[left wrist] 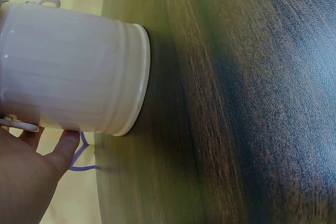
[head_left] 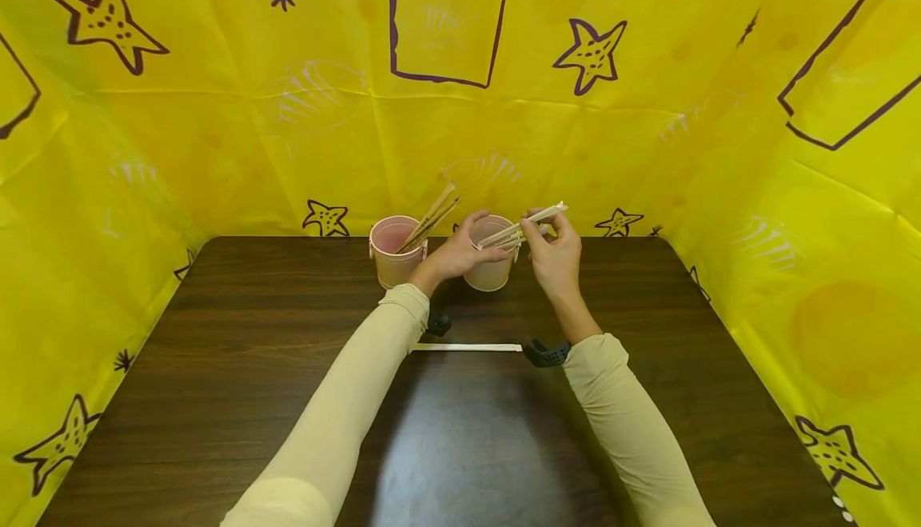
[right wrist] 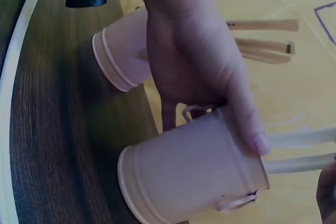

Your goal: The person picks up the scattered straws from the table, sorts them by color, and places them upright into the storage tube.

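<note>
Two small pale pink buckets stand side by side at the table's far edge. My left hand (head_left: 460, 257) grips the right bucket (head_left: 488, 277) around its rim, thumb on the near side. In the left wrist view that bucket's (left wrist: 73, 66) base is at the tabletop. My right hand (head_left: 557, 259) pinches slim white paper-wrapped sticks (head_left: 541, 217) above the bucket, their lower ends slanting into its mouth. In the right wrist view only the edge of the right hand (right wrist: 328, 192) shows. The left bucket (head_left: 394, 273) holds several tan sticks (head_left: 432, 219) leaning right.
Another white paper-wrapped stick (head_left: 475, 348) lies crosswise on the dark wooden table (head_left: 288, 335), partly hidden by the left sleeve. Dark wrist devices (head_left: 547, 353) hang below both wrists. A yellow printed cloth (head_left: 324, 135) rises right behind the buckets and along both sides.
</note>
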`<state>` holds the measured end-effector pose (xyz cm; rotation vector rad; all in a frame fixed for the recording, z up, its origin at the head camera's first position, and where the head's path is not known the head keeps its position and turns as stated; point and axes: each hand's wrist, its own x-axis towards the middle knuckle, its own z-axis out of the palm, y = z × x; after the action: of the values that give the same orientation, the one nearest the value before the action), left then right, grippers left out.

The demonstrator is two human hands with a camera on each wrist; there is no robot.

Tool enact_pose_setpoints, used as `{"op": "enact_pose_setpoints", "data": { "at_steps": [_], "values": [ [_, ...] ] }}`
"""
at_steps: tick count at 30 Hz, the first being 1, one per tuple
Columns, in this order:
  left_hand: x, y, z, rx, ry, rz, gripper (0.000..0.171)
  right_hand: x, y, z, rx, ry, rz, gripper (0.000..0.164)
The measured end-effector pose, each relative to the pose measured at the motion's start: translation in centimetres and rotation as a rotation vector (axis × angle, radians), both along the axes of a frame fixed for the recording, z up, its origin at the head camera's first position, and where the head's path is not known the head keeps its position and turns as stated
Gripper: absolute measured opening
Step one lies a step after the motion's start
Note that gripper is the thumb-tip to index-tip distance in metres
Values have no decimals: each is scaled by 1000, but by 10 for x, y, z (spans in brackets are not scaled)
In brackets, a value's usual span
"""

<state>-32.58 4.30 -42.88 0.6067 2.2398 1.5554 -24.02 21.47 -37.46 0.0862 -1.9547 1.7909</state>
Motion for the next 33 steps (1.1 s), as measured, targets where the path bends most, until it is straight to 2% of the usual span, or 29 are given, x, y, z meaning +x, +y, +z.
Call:
{"op": "enact_pose_setpoints", "data": {
  "at_steps": [4,9,13,17,21,25,28,33],
  "values": [
    [1,0,-1,6,-11,-8,101,-3,1,-4,31,-12,-11,28],
    [1,-2,0,-5,-28,-18,102,9,-4,9,51,-24,16,30],
    [1,-3,0,-11,-35,-20,102,5,3,1,50,-14,34,37],
    [2,-2,-1,-5,-30,-15,102,6,10,-7,39,41,1,39],
    [2,-2,-1,2,-22,-15,103,20,12,-8,86,136,-61,35],
    [1,-2,-1,-1,-14,-17,104,39,6,-15,157,187,-46,34],
    [0,-2,-2,4,-12,-17,103,51,-2,-29,212,163,12,35],
    [0,-3,-1,-2,-11,-17,103,65,-17,-52,353,61,88,30]
  ]
}}
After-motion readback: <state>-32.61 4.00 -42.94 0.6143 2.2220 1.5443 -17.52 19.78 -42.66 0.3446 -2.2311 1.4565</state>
